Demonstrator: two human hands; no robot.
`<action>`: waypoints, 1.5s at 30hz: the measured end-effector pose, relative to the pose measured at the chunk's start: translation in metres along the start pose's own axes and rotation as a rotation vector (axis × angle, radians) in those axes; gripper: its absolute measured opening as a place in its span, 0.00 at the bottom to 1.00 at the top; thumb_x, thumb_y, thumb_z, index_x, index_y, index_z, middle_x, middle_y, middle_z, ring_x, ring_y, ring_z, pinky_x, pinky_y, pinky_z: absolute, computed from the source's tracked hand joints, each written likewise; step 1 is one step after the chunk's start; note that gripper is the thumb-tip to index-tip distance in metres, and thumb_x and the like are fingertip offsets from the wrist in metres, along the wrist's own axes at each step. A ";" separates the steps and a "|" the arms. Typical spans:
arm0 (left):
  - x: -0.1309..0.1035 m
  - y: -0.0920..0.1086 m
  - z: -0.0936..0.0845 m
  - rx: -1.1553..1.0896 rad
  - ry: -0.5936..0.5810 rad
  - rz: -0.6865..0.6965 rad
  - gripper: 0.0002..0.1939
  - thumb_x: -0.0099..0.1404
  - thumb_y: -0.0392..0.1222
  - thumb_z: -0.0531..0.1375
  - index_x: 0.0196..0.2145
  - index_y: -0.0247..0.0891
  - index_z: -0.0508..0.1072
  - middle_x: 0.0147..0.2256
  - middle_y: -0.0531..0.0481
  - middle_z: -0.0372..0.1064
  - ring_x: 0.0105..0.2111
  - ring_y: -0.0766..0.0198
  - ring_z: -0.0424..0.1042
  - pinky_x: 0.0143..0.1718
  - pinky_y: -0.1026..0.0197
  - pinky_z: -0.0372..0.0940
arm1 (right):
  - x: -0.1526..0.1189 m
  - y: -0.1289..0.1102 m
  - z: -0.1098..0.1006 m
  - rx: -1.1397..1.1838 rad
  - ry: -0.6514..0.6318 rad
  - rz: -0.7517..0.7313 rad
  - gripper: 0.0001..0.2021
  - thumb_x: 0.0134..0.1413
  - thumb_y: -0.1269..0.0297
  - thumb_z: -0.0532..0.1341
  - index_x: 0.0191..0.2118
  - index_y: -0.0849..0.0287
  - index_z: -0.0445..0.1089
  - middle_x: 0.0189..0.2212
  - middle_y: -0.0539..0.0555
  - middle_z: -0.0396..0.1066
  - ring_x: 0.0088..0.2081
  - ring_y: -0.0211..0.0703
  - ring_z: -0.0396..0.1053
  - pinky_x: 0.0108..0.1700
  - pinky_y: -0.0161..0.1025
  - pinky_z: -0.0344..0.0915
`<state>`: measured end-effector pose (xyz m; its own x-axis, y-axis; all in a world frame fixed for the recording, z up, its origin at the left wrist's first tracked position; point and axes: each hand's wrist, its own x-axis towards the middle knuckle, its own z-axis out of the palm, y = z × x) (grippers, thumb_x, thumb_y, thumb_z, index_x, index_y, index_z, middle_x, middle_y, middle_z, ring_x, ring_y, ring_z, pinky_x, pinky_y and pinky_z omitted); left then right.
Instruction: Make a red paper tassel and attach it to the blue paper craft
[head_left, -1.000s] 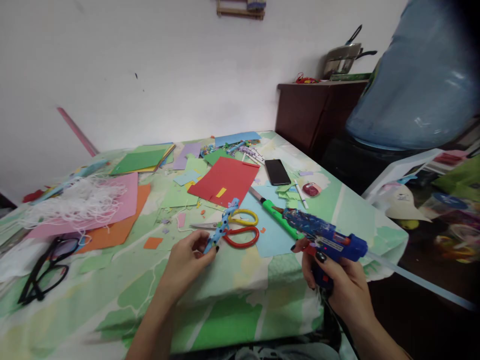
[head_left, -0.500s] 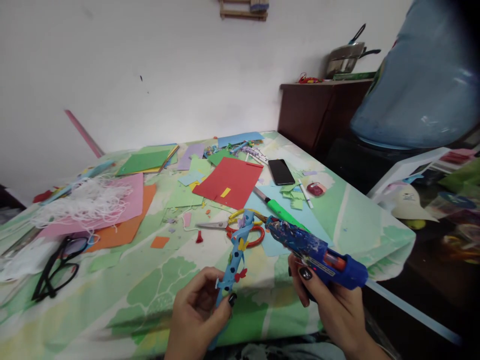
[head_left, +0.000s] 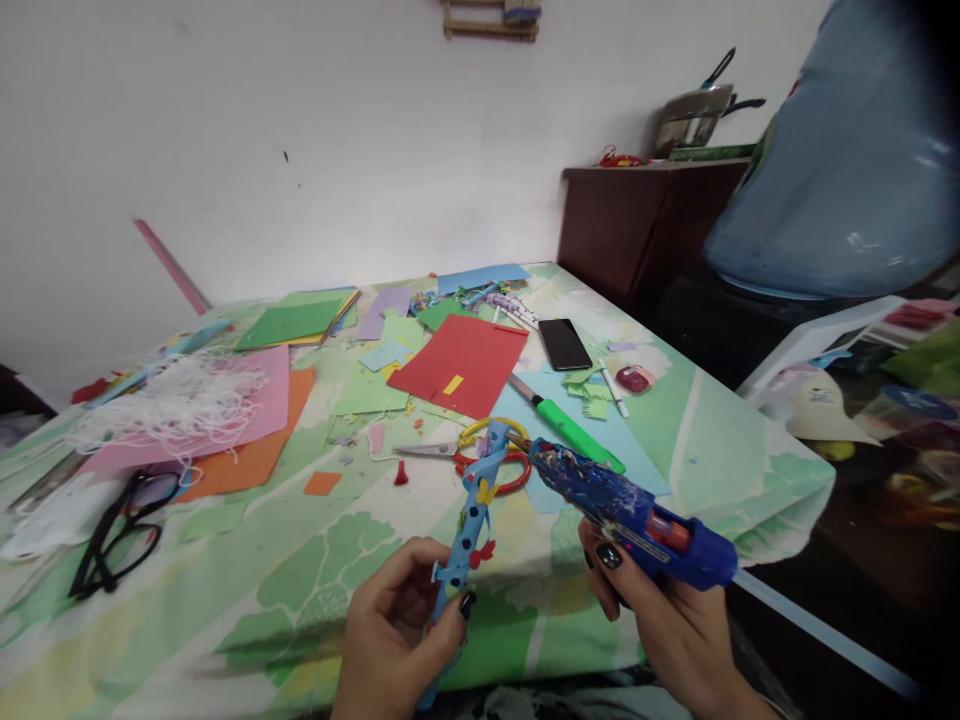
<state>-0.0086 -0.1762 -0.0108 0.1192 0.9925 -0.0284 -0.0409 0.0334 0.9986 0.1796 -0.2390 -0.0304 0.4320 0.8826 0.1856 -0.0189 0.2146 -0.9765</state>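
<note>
My left hand [head_left: 409, 630] pinches a blue paper-wrapped stick [head_left: 472, 520] near its lower part. Dark dots, a yellow shape and a red cutout decorate the stick, which leans slightly right. In my right hand [head_left: 660, 610] is a blue hot glue gun [head_left: 630, 510], smeared with old glue, a long pale glue stick trailing from its back. The gun's nozzle is close to the top of the blue stick; whether they touch I cannot tell. Behind the stick lie scissors [head_left: 514, 470] with red and yellow handles. A green-handled knife [head_left: 574, 430] rests beyond the gun.
Red paper [head_left: 465, 365], a black phone [head_left: 564, 345] and paper scraps cover the table's middle. At left are white string [head_left: 187, 400], coloured sheets [head_left: 292, 320] and black glasses [head_left: 124, 530]. A large blue water bottle [head_left: 840, 180] stands to the right, off the table.
Almost nothing differs; the whole view has shifted very slightly. Both hands keep their holds, with the nozzle still by the stick's top.
</note>
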 end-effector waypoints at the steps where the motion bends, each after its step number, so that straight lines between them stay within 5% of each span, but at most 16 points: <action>1: 0.000 0.000 0.000 -0.005 0.003 -0.006 0.10 0.47 0.40 0.66 0.30 0.38 0.74 0.27 0.51 0.69 0.26 0.65 0.67 0.26 0.67 0.63 | 0.000 0.001 0.000 -0.005 0.003 -0.002 0.14 0.60 0.61 0.60 0.23 0.57 0.66 0.17 0.48 0.59 0.20 0.38 0.57 0.22 0.37 0.53; 7: 0.000 0.002 0.002 -0.017 0.007 -0.017 0.10 0.46 0.40 0.67 0.28 0.39 0.74 0.25 0.52 0.69 0.26 0.66 0.68 0.28 0.67 0.64 | -0.002 0.003 0.001 -0.013 0.057 -0.017 0.06 0.59 0.62 0.62 0.32 0.56 0.66 0.17 0.47 0.61 0.19 0.37 0.58 0.22 0.36 0.54; 20: -0.001 0.002 0.003 -0.026 0.003 -0.023 0.10 0.46 0.40 0.67 0.29 0.38 0.73 0.26 0.52 0.69 0.26 0.66 0.68 0.28 0.67 0.64 | 0.000 -0.004 0.004 0.032 0.055 -0.039 0.07 0.56 0.61 0.64 0.35 0.55 0.65 0.18 0.46 0.61 0.18 0.35 0.57 0.19 0.34 0.55; 28: 0.000 0.003 0.004 -0.010 -0.014 -0.024 0.09 0.45 0.40 0.66 0.27 0.38 0.73 0.25 0.52 0.68 0.26 0.65 0.68 0.27 0.67 0.63 | 0.002 -0.005 -0.001 -0.025 -0.067 -0.036 0.15 0.61 0.61 0.59 0.23 0.58 0.65 0.17 0.48 0.58 0.19 0.36 0.56 0.20 0.35 0.54; 34: -0.001 0.003 0.004 -0.028 -0.002 -0.037 0.10 0.45 0.40 0.67 0.27 0.38 0.73 0.24 0.53 0.68 0.25 0.66 0.68 0.24 0.68 0.61 | -0.002 -0.004 0.003 0.023 0.036 0.001 0.08 0.57 0.61 0.63 0.29 0.56 0.67 0.16 0.47 0.59 0.19 0.36 0.57 0.19 0.34 0.53; 45: -0.001 0.001 0.001 -0.021 -0.025 -0.027 0.10 0.45 0.39 0.67 0.28 0.39 0.73 0.25 0.53 0.68 0.25 0.66 0.66 0.22 0.69 0.59 | -0.004 -0.002 0.004 0.039 0.033 -0.014 0.08 0.57 0.61 0.63 0.28 0.56 0.69 0.16 0.47 0.60 0.18 0.36 0.57 0.19 0.35 0.54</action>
<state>-0.0078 -0.1770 -0.0093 0.1450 0.9880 -0.0538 -0.0577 0.0627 0.9964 0.1744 -0.2410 -0.0282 0.4619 0.8651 0.1953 -0.0474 0.2440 -0.9686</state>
